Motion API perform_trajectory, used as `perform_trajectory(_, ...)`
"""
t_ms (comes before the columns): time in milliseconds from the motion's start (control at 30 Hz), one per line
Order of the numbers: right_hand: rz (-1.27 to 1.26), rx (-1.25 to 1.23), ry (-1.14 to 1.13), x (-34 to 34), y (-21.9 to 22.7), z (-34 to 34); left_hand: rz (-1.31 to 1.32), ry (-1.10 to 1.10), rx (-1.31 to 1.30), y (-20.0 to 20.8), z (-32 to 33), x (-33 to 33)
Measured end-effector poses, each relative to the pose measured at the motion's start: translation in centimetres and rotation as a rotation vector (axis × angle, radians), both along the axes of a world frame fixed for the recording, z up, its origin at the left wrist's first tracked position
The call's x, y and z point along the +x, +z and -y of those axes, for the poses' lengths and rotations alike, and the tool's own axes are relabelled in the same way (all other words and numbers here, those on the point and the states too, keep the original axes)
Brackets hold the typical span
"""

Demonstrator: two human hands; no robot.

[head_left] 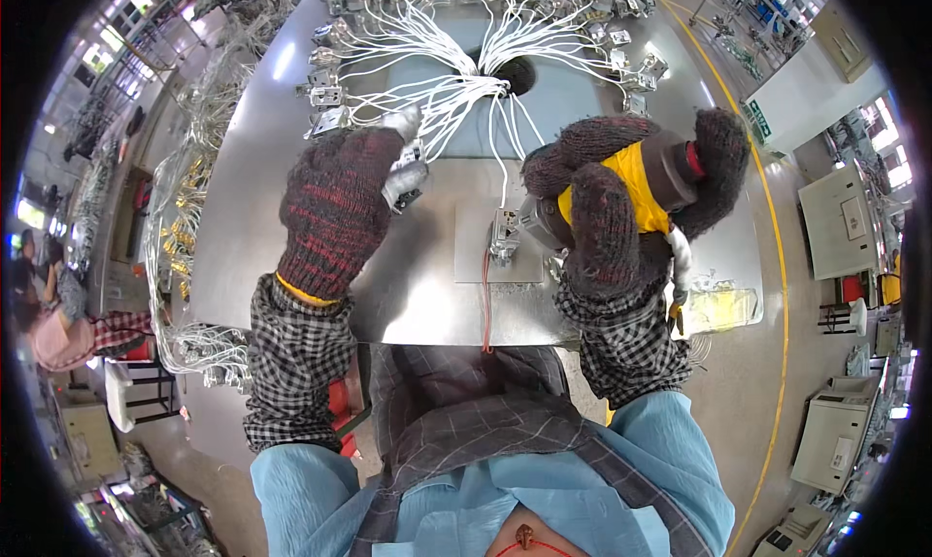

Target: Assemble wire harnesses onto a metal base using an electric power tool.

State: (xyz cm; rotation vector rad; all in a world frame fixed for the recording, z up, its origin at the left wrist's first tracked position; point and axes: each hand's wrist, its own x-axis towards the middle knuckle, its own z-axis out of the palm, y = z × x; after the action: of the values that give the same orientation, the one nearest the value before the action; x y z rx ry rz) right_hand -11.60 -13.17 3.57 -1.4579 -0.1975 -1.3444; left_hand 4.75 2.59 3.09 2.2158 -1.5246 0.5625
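My left hand (pixel 335 202), in a dark red and black knit glove with pale wrapped fingertips, is closed around a small metal fitting (pixel 404 196) at the left of the metal table. A dark, rounded tool (pixel 633 180) with a yellow band is gripped in my gloved right hand (pixel 612 217). Its narrow end points left, close beside another metal fitting (pixel 504 235) on a flat plate (pixel 471 251). I cannot tell whether the two touch. From that fitting a white wire (pixel 504 173) runs up and reddish wires (pixel 487 309) run down to the table edge.
Many white wires fan out from a dark round hole (pixel 519 74) to metal fittings (pixel 327 96) around the table (pixel 248 227). More wire bundles (pixel 180 227) hang at the left. A yellowish pad (pixel 723 307) lies at the right corner. Another person (pixel 68 329) is far left.
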Motion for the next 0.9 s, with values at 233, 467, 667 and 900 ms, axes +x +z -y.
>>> perform_trajectory(233, -0.086, 0.109, 0.082, -1.1, 0.1, 0.4, -0.746, -0.155, -0.22, 1.1, 1.2, -3.1)
perform_trajectory(467, -0.012, 0.029, -0.041, -0.9, 0.4, 0.3, -0.481, -0.293, 0.121, -0.1, 0.3, -4.1)
perform_trajectory(667, -0.031, -0.062, -0.143, -0.6, 0.4, -0.5, -0.882, -0.371, -0.159, -2.0, 0.0, -2.3)
perform_trajectory(900, 0.015, 0.196, -0.051, -0.6, 0.2, -0.6, -0.964, -0.274, -0.378, 3.4, -1.4, 3.3)
